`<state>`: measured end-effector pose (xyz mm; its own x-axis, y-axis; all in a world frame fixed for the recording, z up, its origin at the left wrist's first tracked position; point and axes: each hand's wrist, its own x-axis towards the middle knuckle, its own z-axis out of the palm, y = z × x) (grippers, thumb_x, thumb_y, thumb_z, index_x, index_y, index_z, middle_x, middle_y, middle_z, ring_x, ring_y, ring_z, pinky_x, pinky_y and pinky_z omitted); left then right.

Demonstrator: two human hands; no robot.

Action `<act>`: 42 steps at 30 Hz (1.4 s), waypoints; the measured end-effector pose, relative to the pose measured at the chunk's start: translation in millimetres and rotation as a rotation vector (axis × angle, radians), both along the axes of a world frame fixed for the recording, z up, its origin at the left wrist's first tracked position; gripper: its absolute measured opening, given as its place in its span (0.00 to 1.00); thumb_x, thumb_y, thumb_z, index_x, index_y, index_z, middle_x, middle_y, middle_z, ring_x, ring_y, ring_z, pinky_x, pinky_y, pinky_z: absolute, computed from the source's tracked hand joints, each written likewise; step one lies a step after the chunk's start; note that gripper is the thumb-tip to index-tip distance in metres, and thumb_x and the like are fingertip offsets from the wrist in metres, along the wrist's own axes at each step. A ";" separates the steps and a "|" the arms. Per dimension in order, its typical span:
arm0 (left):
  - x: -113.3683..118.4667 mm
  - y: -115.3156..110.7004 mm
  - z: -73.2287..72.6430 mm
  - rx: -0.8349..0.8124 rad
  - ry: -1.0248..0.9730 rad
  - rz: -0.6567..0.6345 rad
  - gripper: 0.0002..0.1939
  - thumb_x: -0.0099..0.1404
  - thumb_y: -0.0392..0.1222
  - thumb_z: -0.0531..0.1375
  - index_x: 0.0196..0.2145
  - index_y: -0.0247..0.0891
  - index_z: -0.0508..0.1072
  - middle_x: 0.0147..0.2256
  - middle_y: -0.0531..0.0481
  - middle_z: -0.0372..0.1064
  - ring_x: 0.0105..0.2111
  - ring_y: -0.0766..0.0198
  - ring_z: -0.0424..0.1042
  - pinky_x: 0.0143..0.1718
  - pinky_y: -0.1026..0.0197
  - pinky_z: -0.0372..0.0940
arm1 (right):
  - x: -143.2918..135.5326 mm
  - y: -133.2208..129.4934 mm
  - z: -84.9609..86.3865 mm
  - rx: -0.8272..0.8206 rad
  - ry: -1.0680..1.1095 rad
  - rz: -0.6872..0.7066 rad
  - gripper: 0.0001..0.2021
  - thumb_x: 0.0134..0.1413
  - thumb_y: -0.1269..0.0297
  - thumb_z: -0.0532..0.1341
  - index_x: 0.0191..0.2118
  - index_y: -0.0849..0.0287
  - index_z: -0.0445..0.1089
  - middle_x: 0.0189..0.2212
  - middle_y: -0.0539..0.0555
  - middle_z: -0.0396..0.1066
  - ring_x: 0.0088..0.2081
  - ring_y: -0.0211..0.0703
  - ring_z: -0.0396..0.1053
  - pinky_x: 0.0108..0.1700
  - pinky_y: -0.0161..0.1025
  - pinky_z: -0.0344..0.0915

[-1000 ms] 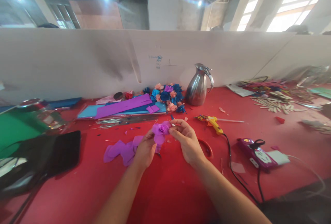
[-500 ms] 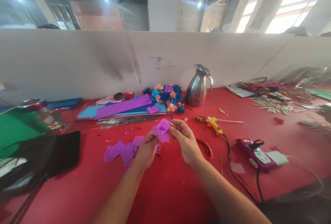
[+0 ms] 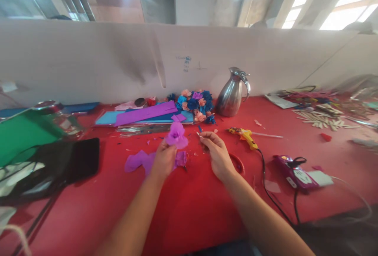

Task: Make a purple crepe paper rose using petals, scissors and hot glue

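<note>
My left hand [image 3: 165,158] pinches the purple flower [image 3: 177,134] from below, above the table [image 3: 193,208]. It looks like thin paper: light, soft, easily creased, best gripped at its base, hidden here. My right hand [image 3: 217,153] pinches a slim pointed thing [image 3: 198,134], mostly covered, too small to identify.

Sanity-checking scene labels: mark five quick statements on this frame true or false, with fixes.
1. The left hand holds a purple flower. True.
2. The right hand holds the glue gun. False: its fingers pinch a small thin item; the gun lies on the red table.
3. The metal jug stands on the table. True.
4. The flower pile is all purple. False: blue, peach and purple.
5. The two hands are apart. True.
</note>
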<state>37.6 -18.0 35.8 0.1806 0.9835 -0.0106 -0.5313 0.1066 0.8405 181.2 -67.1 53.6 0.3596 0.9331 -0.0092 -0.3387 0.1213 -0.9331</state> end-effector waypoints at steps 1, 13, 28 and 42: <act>-1.6 1.6 2.7 0.039 -0.066 0.015 0.09 0.44 0.35 0.70 0.24 0.38 0.73 0.26 0.55 0.71 0.28 0.69 0.70 0.35 0.65 0.65 | 0.5 1.1 -2.2 -0.002 -0.029 0.001 0.08 0.40 0.62 0.64 0.30 0.57 0.70 0.21 0.45 0.66 0.23 0.34 0.58 0.27 0.33 0.53; -4.1 -8.7 23.9 -0.098 -0.375 -0.303 0.05 0.57 0.29 0.62 0.28 0.36 0.70 0.24 0.56 0.60 0.26 0.72 0.64 0.30 0.69 0.68 | -17.4 2.6 -20.6 0.114 -0.395 0.444 0.17 0.41 0.66 0.65 0.42 0.56 0.71 0.37 0.51 0.74 0.30 0.37 0.68 0.33 0.36 0.63; -127.1 10.4 39.2 0.078 0.122 0.252 0.07 0.48 0.31 0.67 0.26 0.37 0.74 0.27 0.53 0.71 0.28 0.69 0.69 0.33 0.65 0.67 | 0.3 6.7 -45.1 0.051 -1.315 0.113 0.12 0.49 0.72 0.57 0.35 0.54 0.77 0.33 0.54 0.77 0.38 0.48 0.71 0.42 0.41 0.62; -113.2 7.5 -11.2 0.136 0.227 0.047 0.07 0.46 0.35 0.67 0.26 0.37 0.75 0.24 0.52 0.73 0.28 0.62 0.72 0.32 0.63 0.64 | -57.7 38.7 -18.7 -0.165 -1.499 0.191 0.09 0.50 0.60 0.62 0.30 0.57 0.78 0.37 0.63 0.76 0.45 0.58 0.68 0.43 0.49 0.61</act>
